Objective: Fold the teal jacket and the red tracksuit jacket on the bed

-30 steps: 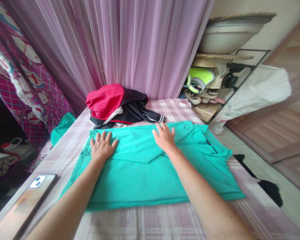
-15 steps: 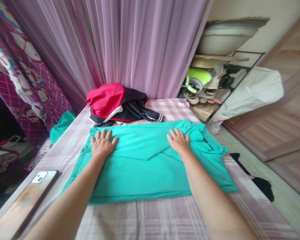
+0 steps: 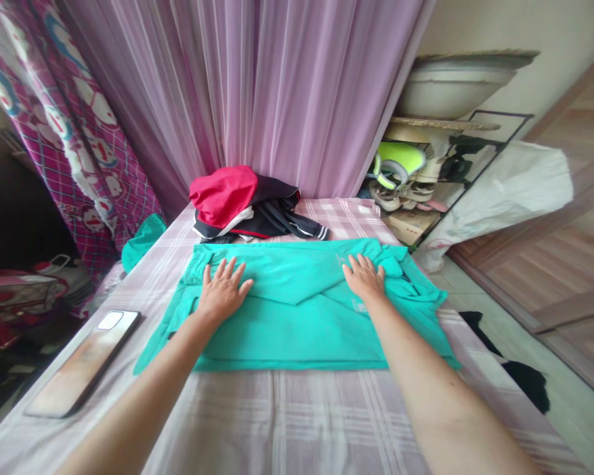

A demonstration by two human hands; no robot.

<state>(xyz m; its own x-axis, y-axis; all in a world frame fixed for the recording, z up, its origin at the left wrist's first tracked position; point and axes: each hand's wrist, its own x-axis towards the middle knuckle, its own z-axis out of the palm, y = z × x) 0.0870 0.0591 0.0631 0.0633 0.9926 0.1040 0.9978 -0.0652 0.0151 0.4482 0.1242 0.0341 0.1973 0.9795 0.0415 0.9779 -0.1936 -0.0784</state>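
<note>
A teal garment (image 3: 287, 336) lies spread on the checked cloth in front of me, partly folded over itself. Its kind I cannot make out for sure. My left hand (image 3: 224, 289) rests flat on its left part, fingers spread. On the right part lies my right hand (image 3: 365, 276), palm down with fingers apart, close to a bunched, creased area. Small pale print shows on the fabric near the right hand. Neither hand grips anything.
A red and dark jacket (image 3: 228, 198) lies heaped behind the garment. A phone (image 3: 86, 363) sits at the left edge of the checked cloth (image 3: 287, 422). Purple curtains (image 3: 297, 92) hang behind. At right stand a rack with shoes (image 3: 386, 196) and a basin (image 3: 450, 86).
The view has shifted, so most things sit further right. My left hand has slid slightly toward me over the teal fabric. Both hands stay flat on it.
</note>
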